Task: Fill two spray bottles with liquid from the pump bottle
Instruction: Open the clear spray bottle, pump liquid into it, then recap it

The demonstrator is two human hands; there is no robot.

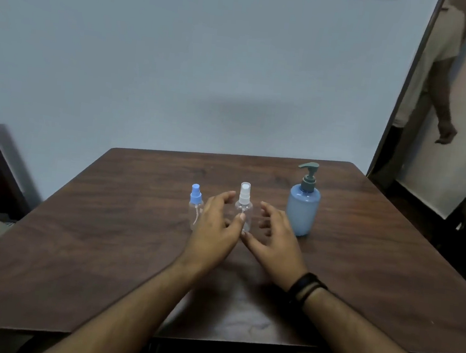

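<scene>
Bottles for the task stand upright in a loose row across the middle of the table (359, 276): the white-cap bottle (243, 206) in the centre, the blue-cap bottle (195, 207) at its 9 o'clock, and the pump bottle (303, 204) at its 3 o'clock, a little farther back. Your left hand (214, 229) and right hand (274, 238) reach forward with the fingers spread and relaxed, and they hold nothing. The white-cap bottle lies at 12 o'clock from the gap between them, so both hands frame it from the two sides. The left thumb tip seems to be at the clear body of this bottle, but I cannot tell if it really touches. The long axis of the bottle is vertical, and its cap points straight up above your fingers. I judge that the left hand is slightly nearer, so it may hold the body while the right hand turns the cap off. Both spray bottles look empty and still closed, so the filling is not yet begun. The blue-cap bottle is just beside the back of your left hand, partly hidden by it, and a wide move could knock it over. The pump bottle stands near your right fingers, at their 1 o'clock. Another person (438, 68) stands at the doorway at 2 o'clock, well apart from the table.
</scene>
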